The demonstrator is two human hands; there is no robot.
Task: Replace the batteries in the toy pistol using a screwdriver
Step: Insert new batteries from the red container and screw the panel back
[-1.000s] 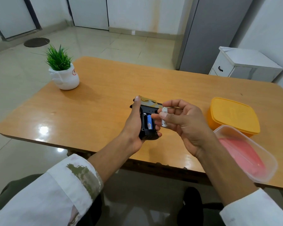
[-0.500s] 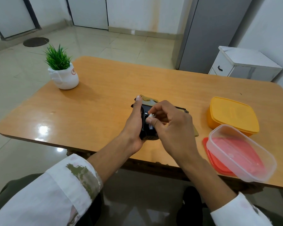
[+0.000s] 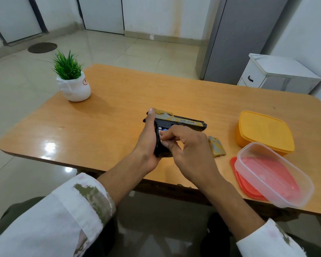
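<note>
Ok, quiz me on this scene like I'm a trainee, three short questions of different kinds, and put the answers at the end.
1. True or false: the left hand grips the toy pistol by its handle.
2. Where does the detached grip cover lie? A) on the table, right of the right hand; B) fixed on the pistol; C) in the person's lap.
3. Fill in: the right hand's fingertips pinch a small white ___ at the open grip compartment.
Key: 1 true; 2 A; 3 battery.
</note>
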